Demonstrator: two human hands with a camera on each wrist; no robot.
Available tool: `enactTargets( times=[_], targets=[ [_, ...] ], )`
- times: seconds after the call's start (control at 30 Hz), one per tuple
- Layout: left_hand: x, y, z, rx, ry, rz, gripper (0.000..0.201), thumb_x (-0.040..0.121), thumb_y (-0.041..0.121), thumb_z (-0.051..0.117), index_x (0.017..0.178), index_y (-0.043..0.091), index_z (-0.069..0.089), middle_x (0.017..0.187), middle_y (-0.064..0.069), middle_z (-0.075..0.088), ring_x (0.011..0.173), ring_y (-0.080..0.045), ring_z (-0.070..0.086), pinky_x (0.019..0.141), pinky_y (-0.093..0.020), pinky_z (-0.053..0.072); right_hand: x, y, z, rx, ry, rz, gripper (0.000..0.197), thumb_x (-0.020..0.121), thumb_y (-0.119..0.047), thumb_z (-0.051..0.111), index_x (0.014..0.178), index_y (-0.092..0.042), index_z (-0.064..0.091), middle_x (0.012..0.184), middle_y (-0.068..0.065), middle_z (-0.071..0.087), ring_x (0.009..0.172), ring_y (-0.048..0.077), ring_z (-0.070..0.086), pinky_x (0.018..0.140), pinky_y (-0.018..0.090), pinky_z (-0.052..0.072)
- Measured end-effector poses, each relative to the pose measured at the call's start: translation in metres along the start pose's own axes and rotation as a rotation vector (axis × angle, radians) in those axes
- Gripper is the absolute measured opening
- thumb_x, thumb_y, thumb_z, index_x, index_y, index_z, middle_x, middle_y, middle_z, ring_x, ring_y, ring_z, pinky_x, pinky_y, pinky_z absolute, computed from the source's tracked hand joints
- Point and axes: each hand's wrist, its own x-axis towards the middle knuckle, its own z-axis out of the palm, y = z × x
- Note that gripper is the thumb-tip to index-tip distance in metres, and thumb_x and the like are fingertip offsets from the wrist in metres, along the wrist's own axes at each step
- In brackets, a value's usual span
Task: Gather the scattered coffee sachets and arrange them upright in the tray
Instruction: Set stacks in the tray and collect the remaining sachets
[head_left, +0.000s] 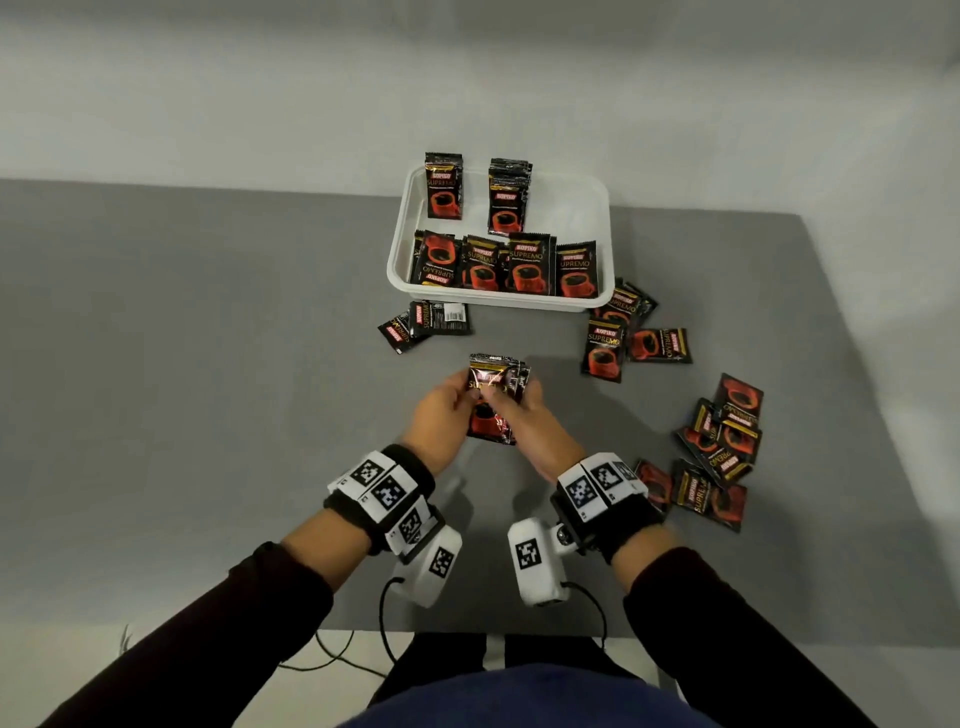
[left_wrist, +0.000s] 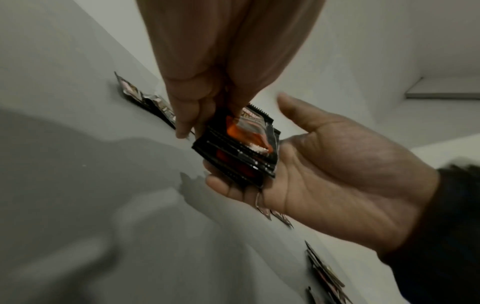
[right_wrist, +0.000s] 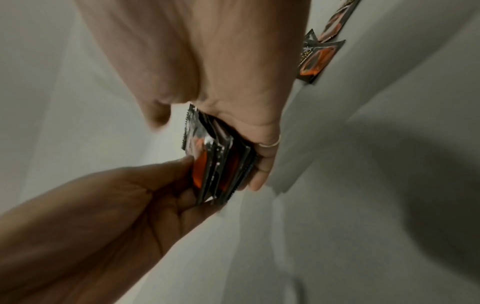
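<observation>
Both hands grip one sachet stack (head_left: 493, 397), left hand (head_left: 441, 410) and right hand (head_left: 524, 415) flanking it, long axis pointing away toward the tray (head_left: 402, 228) straight ahead (right slightly nearer).

- Both hands, left (head_left: 445, 404) and right (head_left: 522, 415), hold a stack (head_left: 493, 397) of sachets between the fingers, above bare grey mat (head_left: 208, 364).
- Ahead of the fingertips: open mat up to the tray (head_left: 597, 218)'s near wall.
- A row of sachets (head_left: 506, 265) stands along that wall inside; behind the row, free floor in the tray's middle and right.
- Two more sachet groups (head_left: 475, 189) stand at the far wall.
- Ahead-left of the fingers: two flat sachets (head_left: 426, 325), just before the tray.
- Right of the fingers: scattered sachets (head_left: 636, 338) by the tray corner and a pile (head_left: 719, 447) nearer the wrist.
- Left of the fingers: open mat.
</observation>
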Motion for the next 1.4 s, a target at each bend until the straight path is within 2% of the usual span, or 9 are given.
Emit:
enactTargets(
  times=[0.17,0.33,0.57,0.7,0.97,1.07,1.13,1.27,1.4],
  targets=[
    [0.005,0.007,-0.002,0.094,-0.062,0.001,0.038,0.098,0.011,0.040,0.135,0.011,0.043,0.126,-0.007,0.056,0.117,-0.018,0.051,0.089,-0.009,0.032,0.001,0.001,-0.009,0.402,0.048,0.053,0.033,0.091,-0.001,0.045,0.123,-0.006,0.042,0.099,0.006,0.064,0.087,0.017,0.065,0.070,0.027,0.054],
    [0.045,-0.001,-0.066,0.376,0.172,-0.010,0.030,0.096,0.017,0.043,0.121,0.017,0.058,0.119,-0.008,0.062,0.108,-0.023,0.056,0.083,-0.021,0.035,-0.007,-0.004,-0.032,0.931,-0.033,0.139,0.038,0.062,-0.015,0.054,0.098,-0.005,0.058,0.087,0.014,0.067,0.076,0.029,0.065,0.064,0.035,0.054],
    [0.098,-0.034,-0.099,0.843,0.006,0.052,0.040,0.086,0.017,0.061,0.124,0.009,0.055,0.133,-0.015,0.048,0.116,-0.034,0.050,0.101,-0.038,0.037,-0.018,-0.008,-0.039,1.050,-0.045,0.095,0.041,0.065,-0.022,0.042,0.098,0.001,0.052,0.091,0.020,0.055,0.080,0.031,0.056,0.063,0.033,0.052],
    [0.102,-0.039,-0.083,0.850,0.072,-0.018,0.050,0.079,0.022,0.069,0.124,0.009,0.052,0.127,-0.015,0.048,0.109,-0.035,0.053,0.094,-0.040,0.041,-0.023,-0.008,-0.042,1.045,-0.015,0.105,0.047,0.065,-0.021,0.042,0.105,0.000,0.052,0.099,0.018,0.054,0.086,0.030,0.055,0.065,0.033,0.055],
    [0.066,-0.005,-0.075,0.772,0.190,-0.002,0.016,0.081,0.018,0.060,0.090,0.005,0.066,0.086,-0.017,0.067,0.078,-0.031,0.059,0.067,-0.029,0.042,-0.027,-0.005,-0.049,1.019,0.064,0.141,0.053,0.065,-0.017,0.044,0.114,0.000,0.051,0.103,0.017,0.057,0.088,0.034,0.059,0.072,0.039,0.054],
    [0.032,0.033,-0.065,0.418,0.343,0.205,0.006,0.076,0.019,0.065,0.078,0.014,0.068,0.073,-0.006,0.066,0.058,-0.002,0.054,0.057,-0.016,0.040,-0.026,-0.002,-0.051,1.010,0.054,0.127,0.042,0.066,-0.017,0.043,0.101,0.001,0.059,0.094,0.017,0.063,0.082,0.033,0.064,0.069,0.038,0.056],
    [0.001,0.063,-0.044,0.286,0.302,0.495,0.009,0.073,0.022,0.064,0.078,0.016,0.069,0.072,0.000,0.065,0.061,0.002,0.056,0.059,-0.010,0.043,-0.023,0.000,-0.051,1.020,0.067,0.126,0.037,0.065,-0.016,0.044,0.091,0.001,0.065,0.089,0.018,0.067,0.077,0.034,0.067,0.067,0.039,0.057],
    [-0.036,0.082,-0.004,0.612,0.049,1.109,0.012,0.076,0.012,0.071,0.087,0.008,0.073,0.077,-0.005,0.069,0.067,-0.020,0.063,0.062,-0.026,0.052,-0.022,0.002,-0.047,1.021,0.093,0.155,0.031,0.065,-0.017,0.051,0.084,-0.002,0.069,0.081,0.015,0.070,0.068,0.026,0.069,0.059,0.031,0.055],
    [-0.039,0.070,0.006,0.698,-0.003,1.133,0.019,0.075,0.011,0.071,0.094,0.009,0.073,0.080,-0.006,0.070,0.067,-0.023,0.065,0.059,-0.028,0.055,-0.023,0.001,-0.046,1.074,0.034,0.151,0.030,0.068,-0.022,0.055,0.082,-0.001,0.071,0.074,0.013,0.069,0.066,0.023,0.068,0.058,0.026,0.054]
  ],
)
